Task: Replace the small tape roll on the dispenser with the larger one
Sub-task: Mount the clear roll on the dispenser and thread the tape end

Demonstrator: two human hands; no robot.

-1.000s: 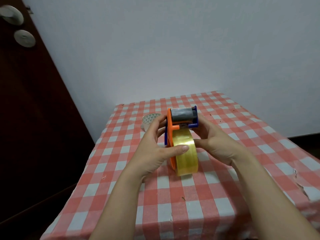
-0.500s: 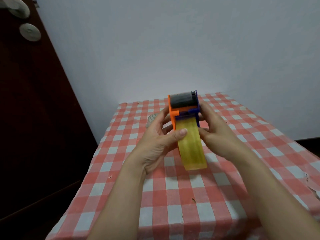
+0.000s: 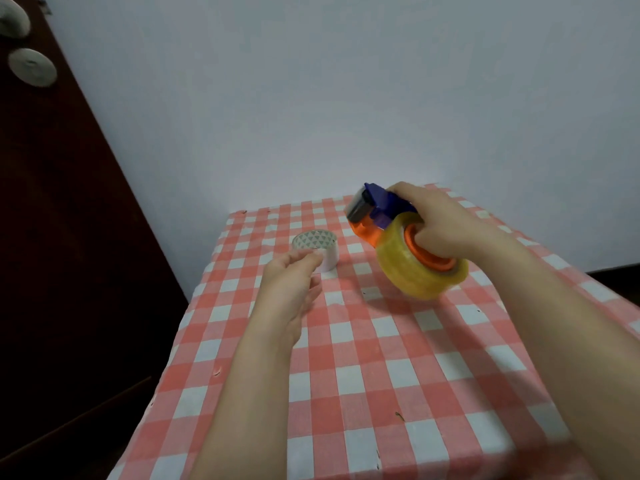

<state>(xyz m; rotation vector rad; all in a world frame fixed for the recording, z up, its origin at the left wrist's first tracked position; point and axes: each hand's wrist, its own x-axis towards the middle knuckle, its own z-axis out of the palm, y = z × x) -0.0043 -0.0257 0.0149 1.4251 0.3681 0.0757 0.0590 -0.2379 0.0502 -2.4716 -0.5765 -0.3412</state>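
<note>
Over the checkered table (image 3: 363, 393), the right hand (image 3: 446, 226) grips the orange-and-blue dispenser (image 3: 377, 211), tilted in the air with the larger yellowish tape roll (image 3: 408, 271) mounted on it. Toward the far left, the left hand (image 3: 291, 289), fingers loosely curled, touches the small tape roll (image 3: 317, 247) standing on the cloth.

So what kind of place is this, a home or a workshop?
Probably a home room. A table with a red and white checked tablecloth stands in a corner against a plain white wall, beside a dark wooden door.
</note>
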